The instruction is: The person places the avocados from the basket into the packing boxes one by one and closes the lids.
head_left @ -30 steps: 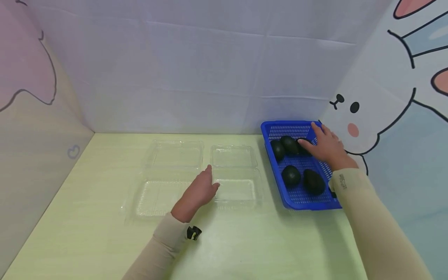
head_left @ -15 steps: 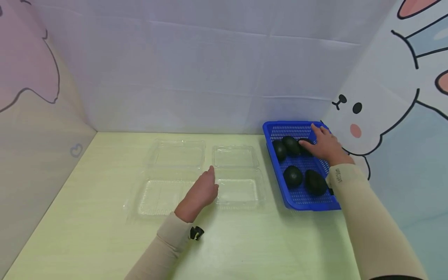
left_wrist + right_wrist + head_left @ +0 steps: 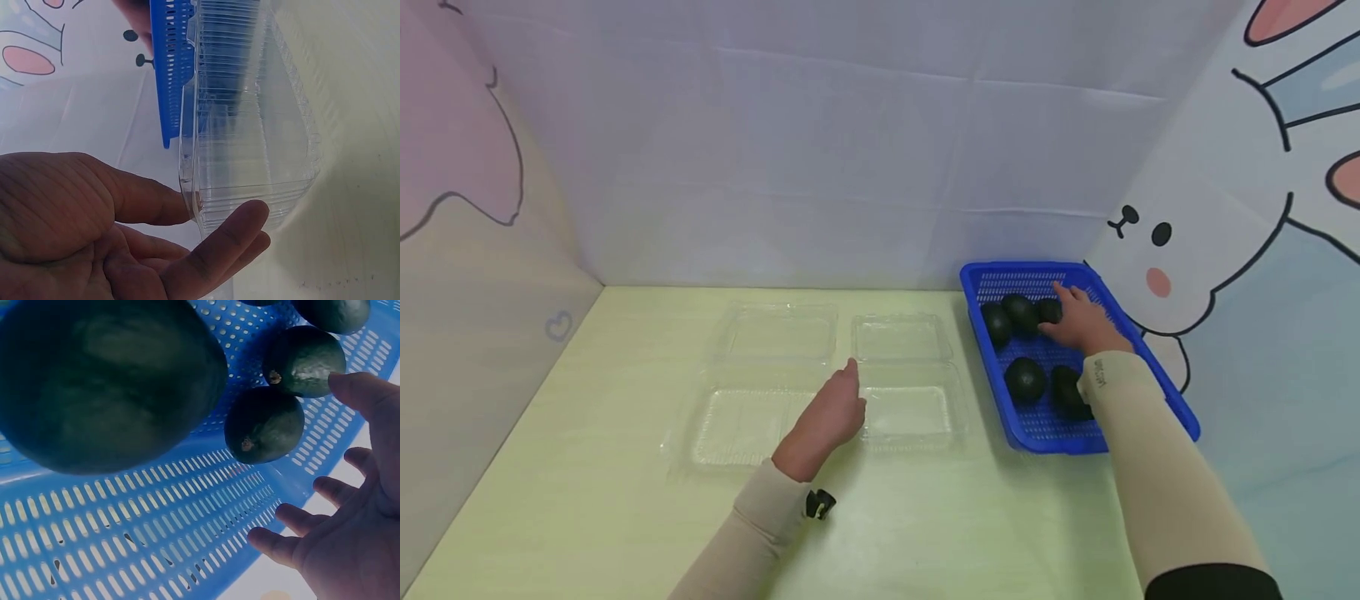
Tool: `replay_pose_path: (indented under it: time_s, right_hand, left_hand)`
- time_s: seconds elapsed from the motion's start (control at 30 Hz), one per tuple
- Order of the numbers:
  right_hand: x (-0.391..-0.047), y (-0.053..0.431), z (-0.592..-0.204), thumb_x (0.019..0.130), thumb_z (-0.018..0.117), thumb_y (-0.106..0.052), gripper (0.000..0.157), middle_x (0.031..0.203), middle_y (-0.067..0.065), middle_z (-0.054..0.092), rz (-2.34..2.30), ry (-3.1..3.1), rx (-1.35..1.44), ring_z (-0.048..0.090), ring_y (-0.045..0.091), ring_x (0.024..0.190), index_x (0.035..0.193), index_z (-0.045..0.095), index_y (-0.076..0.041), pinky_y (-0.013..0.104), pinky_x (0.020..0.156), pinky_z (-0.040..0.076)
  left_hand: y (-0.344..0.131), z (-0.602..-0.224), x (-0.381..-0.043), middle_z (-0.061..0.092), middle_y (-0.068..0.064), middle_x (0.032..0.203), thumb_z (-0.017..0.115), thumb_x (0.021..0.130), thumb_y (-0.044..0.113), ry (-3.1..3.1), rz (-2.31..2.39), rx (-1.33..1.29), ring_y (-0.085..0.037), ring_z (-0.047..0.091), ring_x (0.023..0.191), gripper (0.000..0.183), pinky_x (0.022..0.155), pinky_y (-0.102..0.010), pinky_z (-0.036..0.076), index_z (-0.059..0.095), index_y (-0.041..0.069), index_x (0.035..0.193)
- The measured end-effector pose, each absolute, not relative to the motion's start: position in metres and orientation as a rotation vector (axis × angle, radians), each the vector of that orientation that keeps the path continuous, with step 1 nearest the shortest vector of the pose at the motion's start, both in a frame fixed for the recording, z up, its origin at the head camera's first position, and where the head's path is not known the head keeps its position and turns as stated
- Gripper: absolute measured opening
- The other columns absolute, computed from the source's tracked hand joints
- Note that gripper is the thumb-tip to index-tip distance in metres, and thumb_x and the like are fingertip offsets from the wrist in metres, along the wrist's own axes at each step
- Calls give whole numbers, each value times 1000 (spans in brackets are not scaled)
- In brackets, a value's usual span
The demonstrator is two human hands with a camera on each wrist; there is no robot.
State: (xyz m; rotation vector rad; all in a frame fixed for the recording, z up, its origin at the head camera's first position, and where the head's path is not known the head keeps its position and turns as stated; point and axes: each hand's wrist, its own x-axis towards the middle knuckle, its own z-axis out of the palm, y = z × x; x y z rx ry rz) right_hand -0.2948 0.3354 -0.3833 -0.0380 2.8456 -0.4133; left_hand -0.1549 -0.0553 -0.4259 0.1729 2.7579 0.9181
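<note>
Bordering white cloth [image 3: 820, 158], pale-green tabletop [image 3: 925, 533] bears blue basket [image 3: 1060, 445].

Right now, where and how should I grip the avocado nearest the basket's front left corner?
Come from above with the right hand, probably spanning the avocado front to back at its rounded middle: open space shows on those sides, while the basket wall stands close at left.

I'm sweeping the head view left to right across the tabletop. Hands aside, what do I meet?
Larger open clear clamshell → smaller open clear clamshell → blue basket, with dark green avocados inside it.
</note>
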Motion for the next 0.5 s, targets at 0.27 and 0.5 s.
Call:
replay_pose_path:
  time_s: [0.27, 0.5]
  right_hand:
    - [-298, 336, -390, 103, 61, -26, 85, 166, 34, 1, -403, 2805, -33, 7, 63, 145, 165, 8, -4, 81, 109, 15]
    - [-299, 331, -392, 102, 62, -23, 83, 166, 33, 2, -387, 2785, -46, 9, 63, 145, 164, 11, -1, 77, 111, 17]
  left_hand:
    - [-55, -426, -155, 44, -36, 148, 54, 102, 1, 2744, 915, 147, -44, 46, 138, 64, 111, -52, 43, 22, -18, 155]
    - [-53, -428, -154, 45, -36, 147, 55, 101, -2, 2740, 936, 155, -43, 48, 135, 64, 108, -52, 45, 23, -18, 154]
